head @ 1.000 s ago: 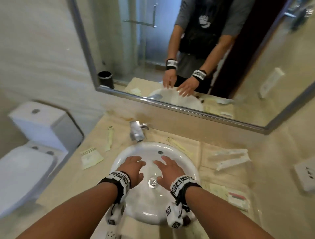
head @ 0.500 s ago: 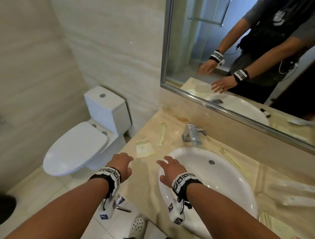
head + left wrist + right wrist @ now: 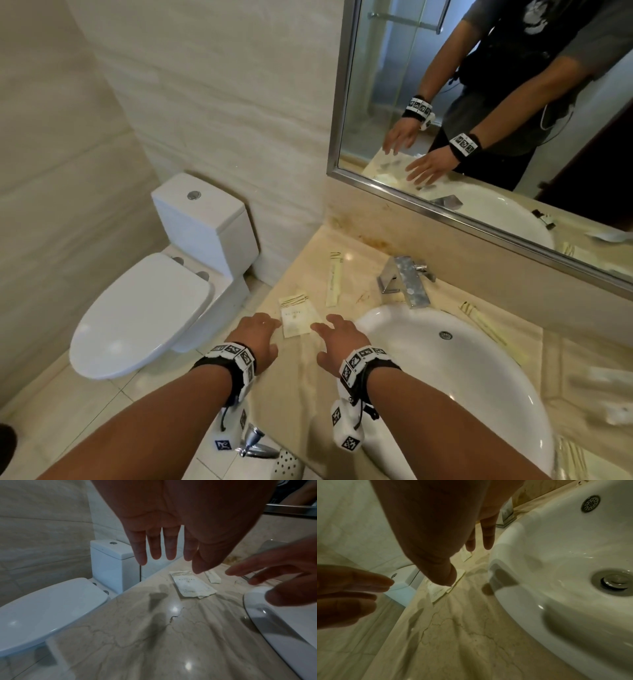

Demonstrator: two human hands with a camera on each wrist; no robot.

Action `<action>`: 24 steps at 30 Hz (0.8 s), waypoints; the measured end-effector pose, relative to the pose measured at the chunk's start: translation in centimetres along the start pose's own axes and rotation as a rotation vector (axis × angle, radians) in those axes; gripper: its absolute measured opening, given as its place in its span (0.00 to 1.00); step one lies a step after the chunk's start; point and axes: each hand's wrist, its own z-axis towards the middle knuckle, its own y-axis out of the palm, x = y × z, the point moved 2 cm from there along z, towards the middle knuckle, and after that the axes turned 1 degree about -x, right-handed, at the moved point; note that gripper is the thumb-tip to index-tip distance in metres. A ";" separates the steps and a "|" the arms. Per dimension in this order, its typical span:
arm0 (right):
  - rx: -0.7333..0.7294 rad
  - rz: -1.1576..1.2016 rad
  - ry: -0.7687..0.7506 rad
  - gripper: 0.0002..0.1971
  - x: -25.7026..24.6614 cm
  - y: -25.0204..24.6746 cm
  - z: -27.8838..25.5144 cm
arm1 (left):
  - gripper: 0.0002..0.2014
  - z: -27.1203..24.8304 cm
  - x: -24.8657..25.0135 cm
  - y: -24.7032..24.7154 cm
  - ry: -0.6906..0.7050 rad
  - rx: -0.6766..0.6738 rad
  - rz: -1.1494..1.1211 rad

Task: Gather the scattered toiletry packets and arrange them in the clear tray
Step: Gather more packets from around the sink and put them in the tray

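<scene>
A flat square white packet lies on the marble counter left of the sink, with a long thin packet just behind it. My left hand hovers at the square packet's left edge and my right hand at its right edge. Both have straight, spread fingers and hold nothing. The left wrist view shows the square packet just beyond my left fingertips, which hang above the counter. In the right wrist view my right thumb partly covers the same packet. Another long packet lies right of the faucet. I see no clear tray.
The white sink basin takes up the counter to the right, with a chrome faucet behind it. The counter edge drops off at the left beside a toilet. A mirror covers the wall behind. Blurred pale packets lie far right.
The view has swung left. Both hands have moved from above the sink basin to the counter left of it and now flank the square packet.
</scene>
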 end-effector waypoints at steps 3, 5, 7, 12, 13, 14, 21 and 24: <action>0.017 0.038 0.041 0.34 -1.0 0.4 2.2 | 0.30 1.8 -0.2 0.4 0.031 -0.022 -0.016; 0.032 0.065 0.089 0.34 -1.7 0.6 3.8 | 0.30 2.9 -0.6 0.7 0.049 -0.036 -0.028; 0.050 0.094 0.149 0.34 -2.3 0.8 5.4 | 0.30 3.6 -1.1 1.0 0.067 -0.042 -0.045; 0.102 0.135 0.294 0.35 -3.3 1.1 8.7 | 0.30 4.7 -2.5 1.3 0.104 -0.052 -0.084; 0.108 0.125 0.318 0.36 -3.5 1.3 9.1 | 0.30 4.8 -2.8 1.4 0.107 -0.050 -0.087; 0.116 0.112 0.340 0.36 -3.6 1.5 9.5 | 0.31 4.9 -3.1 1.5 0.108 -0.051 -0.090; 0.119 0.148 0.348 0.30 -3.3 2.5 10.3 | 0.30 5.9 -4.1 1.8 0.111 -0.083 -0.090; 0.089 0.211 0.293 0.22 -3.7 2.6 9.7 | 0.30 6.2 -3.9 1.5 0.116 -0.083 -0.090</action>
